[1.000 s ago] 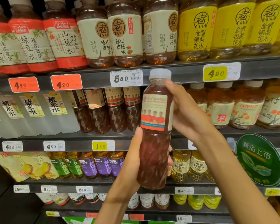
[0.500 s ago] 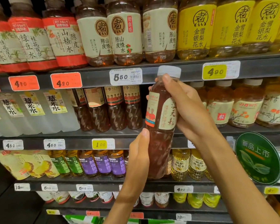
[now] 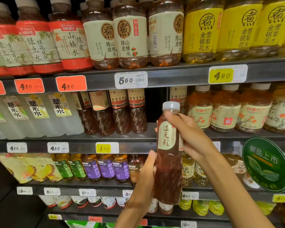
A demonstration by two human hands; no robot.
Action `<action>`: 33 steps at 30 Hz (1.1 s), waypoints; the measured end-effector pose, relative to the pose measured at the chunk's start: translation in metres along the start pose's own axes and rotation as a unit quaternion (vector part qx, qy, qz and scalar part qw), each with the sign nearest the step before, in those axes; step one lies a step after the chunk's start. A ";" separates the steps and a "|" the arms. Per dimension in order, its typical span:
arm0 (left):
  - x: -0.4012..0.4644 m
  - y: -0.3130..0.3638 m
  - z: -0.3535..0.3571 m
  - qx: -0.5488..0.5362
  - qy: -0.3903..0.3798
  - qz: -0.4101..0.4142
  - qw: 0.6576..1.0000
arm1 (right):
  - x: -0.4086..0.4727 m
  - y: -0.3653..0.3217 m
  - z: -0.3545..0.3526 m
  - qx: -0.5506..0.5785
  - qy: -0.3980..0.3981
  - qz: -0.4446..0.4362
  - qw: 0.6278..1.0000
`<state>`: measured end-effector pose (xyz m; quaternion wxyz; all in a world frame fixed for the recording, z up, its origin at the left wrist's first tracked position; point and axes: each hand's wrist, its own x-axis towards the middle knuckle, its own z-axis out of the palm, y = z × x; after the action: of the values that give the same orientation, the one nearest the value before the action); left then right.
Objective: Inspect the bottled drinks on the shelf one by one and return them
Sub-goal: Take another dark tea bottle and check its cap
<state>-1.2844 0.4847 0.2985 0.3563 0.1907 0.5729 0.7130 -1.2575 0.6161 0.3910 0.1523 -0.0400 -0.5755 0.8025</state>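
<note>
While held upright: one bottle point(image 3: 169, 155), two hands.

Dark shelf point(image 3: 179, 75) tiers carry upright bottled drinks point(image 3: 130, 37) in rows.

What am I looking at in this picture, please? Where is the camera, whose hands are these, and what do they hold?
There is no machine here. A person wears one wide camera on the head, so you see their own two hands in front of a shop shelf.

Both hands hold one slim bottle of dark red drink with a white cap, upright. The left hand grips its lower part; the right hand grips it near the neck and label.

Behind it, the middle shelf has a dark empty gap beside similar dark red bottles, probably where this bottle belongs. The shelves carry many other drinks, such as yellow-label bottles on top, with price tags on the edges.
</note>
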 end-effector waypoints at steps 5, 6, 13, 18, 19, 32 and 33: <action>0.003 0.010 -0.013 0.221 -0.028 0.045 0.974 | 0.016 0.006 -0.002 -0.046 0.039 -0.011 0.998; 0.003 0.015 -0.014 0.243 -0.040 0.046 0.968 | 0.019 0.005 0.000 -0.047 0.043 -0.010 0.998; 0.025 0.039 -0.021 0.234 0.060 0.142 0.960 | 0.036 -0.002 0.012 -0.186 0.081 -0.091 0.975; 0.042 0.043 -0.023 0.236 0.131 0.200 0.942 | 0.039 0.007 0.016 -0.352 0.140 -0.157 0.912; 0.045 0.043 -0.021 0.238 0.140 0.204 0.939 | 0.039 0.007 0.017 -0.356 0.149 -0.170 0.907; 0.081 0.046 -0.002 0.265 0.190 0.219 0.919 | 0.055 0.005 0.021 -0.312 0.211 -0.235 0.896; 0.083 0.046 -0.002 0.271 0.191 0.216 0.918 | 0.056 0.006 0.020 -0.303 0.209 -0.235 0.899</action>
<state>-1.3552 0.5393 0.3301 0.0124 0.2589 0.7464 0.6129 -1.3168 0.6121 0.3987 0.4339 -0.1149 -0.7385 0.5031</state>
